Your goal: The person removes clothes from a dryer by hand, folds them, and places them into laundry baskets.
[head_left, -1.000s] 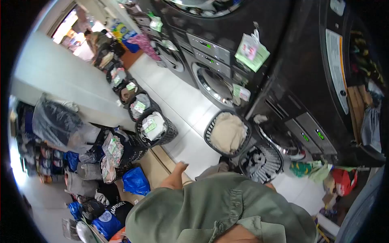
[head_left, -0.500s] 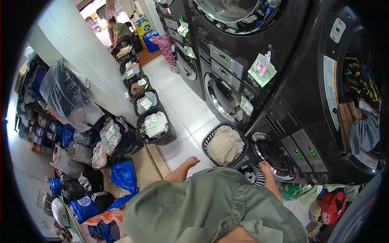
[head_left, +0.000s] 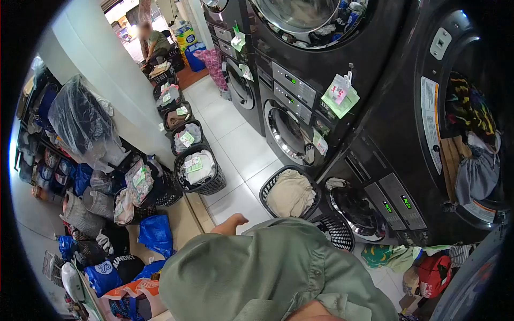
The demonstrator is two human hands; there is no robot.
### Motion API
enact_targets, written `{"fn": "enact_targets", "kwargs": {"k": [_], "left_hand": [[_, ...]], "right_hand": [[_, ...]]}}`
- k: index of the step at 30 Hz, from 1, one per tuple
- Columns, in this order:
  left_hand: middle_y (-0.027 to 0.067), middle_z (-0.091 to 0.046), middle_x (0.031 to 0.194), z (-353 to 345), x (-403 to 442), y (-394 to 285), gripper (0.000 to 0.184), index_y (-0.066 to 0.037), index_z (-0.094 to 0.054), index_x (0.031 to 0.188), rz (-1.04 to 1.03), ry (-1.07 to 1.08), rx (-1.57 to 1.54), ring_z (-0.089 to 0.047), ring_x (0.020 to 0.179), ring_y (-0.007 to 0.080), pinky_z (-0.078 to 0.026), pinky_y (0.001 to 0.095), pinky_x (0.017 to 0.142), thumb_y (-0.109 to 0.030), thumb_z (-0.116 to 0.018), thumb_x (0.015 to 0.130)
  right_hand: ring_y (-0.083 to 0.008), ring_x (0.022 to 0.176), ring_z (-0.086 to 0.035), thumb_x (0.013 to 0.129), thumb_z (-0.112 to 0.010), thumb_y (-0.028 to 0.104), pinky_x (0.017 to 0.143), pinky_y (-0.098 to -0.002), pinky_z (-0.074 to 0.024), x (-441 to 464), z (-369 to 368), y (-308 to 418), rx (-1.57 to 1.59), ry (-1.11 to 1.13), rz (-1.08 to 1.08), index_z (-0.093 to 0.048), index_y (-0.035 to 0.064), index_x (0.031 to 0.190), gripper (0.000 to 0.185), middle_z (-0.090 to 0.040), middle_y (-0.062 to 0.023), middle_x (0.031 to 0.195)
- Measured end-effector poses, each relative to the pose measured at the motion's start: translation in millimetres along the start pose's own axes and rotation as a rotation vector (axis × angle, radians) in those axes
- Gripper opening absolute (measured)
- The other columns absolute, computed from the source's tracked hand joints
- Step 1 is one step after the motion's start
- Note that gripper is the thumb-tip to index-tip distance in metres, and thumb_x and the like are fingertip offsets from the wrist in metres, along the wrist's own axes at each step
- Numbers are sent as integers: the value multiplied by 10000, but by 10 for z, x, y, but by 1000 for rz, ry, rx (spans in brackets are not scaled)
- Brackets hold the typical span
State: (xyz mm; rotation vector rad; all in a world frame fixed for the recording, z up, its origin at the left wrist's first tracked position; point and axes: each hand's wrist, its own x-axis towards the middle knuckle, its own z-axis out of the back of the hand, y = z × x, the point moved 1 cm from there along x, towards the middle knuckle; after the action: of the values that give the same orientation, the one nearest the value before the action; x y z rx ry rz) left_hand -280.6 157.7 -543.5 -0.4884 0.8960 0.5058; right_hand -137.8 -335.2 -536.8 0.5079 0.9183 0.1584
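Note:
My left hand (head_left: 235, 220) shows just past the edge of my green shirt (head_left: 257, 262), over the white tiled floor. Its finger detail is too small to make out, and no object shows in it. The shirt or the frame hides my right hand. Ahead of my body stands a black basket (head_left: 263, 193) filled with beige cloth (head_left: 291, 193). Beside it, a second black basket (head_left: 341, 234) is partly covered by my shirt. A front-loading machine (head_left: 356, 208) with a round door is at their right.
Black laundry baskets (head_left: 217, 182) line the left side of the aisle. Stacked dark machines (head_left: 342, 134) stand on the right. Blue bags (head_left: 156, 234) and other bags lie at lower left. A red bag (head_left: 436, 275) lies at lower right. A person (head_left: 155, 43) sits at the far end.
My right hand, visible beside the second basket half a second ago, has gone out of view. My left hand has shifted slightly left. More of the second basket shows than half a second ago.

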Motion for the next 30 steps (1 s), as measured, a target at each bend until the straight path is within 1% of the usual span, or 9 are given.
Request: {"fn": "enact_targets", "kwargs": {"k": [7,11,12,15,16,17,23,26,30], "left_hand": [[182,-604,937,-69,455,297,493,16,-609,934,44,-44,-66,-559,898,280,-419,363,797,-424,-604,712],[173,-579,1010,400,360,-481,469,-31,-594,995,-78,64,144,-546,931,298,-415,359,813,-430,-511,763],[177,-575,1011,476,492,-628,445,-42,-589,1005,-198,31,245,-548,924,300,-419,360,804,-409,-504,768],[173,-573,1000,676,806,-1141,326,-86,-589,993,-577,-50,539,-549,916,318,-430,381,803,-306,-465,787],[172,-574,997,778,805,-1328,315,-81,-590,981,-715,-58,671,-549,915,320,-430,385,806,-295,-467,787],[171,-575,993,860,795,-1503,303,-75,-591,969,-852,-64,796,-549,914,322,-431,388,809,-285,-468,787],[137,-588,999,989,457,-2442,368,-43,-586,1001,-683,-95,-30,-555,917,277,-421,312,785,-320,-550,762],[134,-595,985,1015,77,-2924,343,-25,-576,1012,-771,-2,-258,-561,918,225,-425,308,790,-273,-560,775],[146,-576,1007,1374,-988,-3910,356,-13,-521,1057,-1218,-79,-324,-550,950,214,-438,291,783,-197,-598,762]], "right_hand": [[-179,603,-545,741,-504,198,478,-295,-404,-132,-53,-106,560,-127,-304,-566,87,794,138,-565,-80,701],[-183,621,-546,755,-492,198,475,-289,-398,-221,-63,-76,1015,-143,-523,-549,105,807,121,-559,-74,720],[-154,612,-543,749,-511,190,458,-262,-402,-169,-23,-76,1093,-117,-343,-528,100,815,114,-561,-44,737],[-159,573,-532,811,-469,240,518,-290,-434,-367,799,456,653,-506,81,-557,30,806,227,-573,-65,707],[-139,672,-544,824,-498,242,618,-263,-444,-356,1051,501,508,-953,306,-550,12,911,251,-587,-67,822],[-118,783,-542,811,-545,179,715,-254,-435,-970,1604,1094,870,-890,399,-547,11,970,231,-588,-61,885],[-225,955,-523,742,-591,85,820,-312,-403,-2962,3375,2533,-36,-1840,820,-539,6,976,252,-561,-125,995],[-362,1167,-310,593,-691,244,894,-417,-362,-3063,3880,2621,-531,-1839,190,-382,144,1205,692,-269,-131,1325],[-237,796,-590,740,-581,170,719,-338,-440,-3312,4552,1770,86,-1750,222,-571,61,1020,301,-613,-122,806]]}}
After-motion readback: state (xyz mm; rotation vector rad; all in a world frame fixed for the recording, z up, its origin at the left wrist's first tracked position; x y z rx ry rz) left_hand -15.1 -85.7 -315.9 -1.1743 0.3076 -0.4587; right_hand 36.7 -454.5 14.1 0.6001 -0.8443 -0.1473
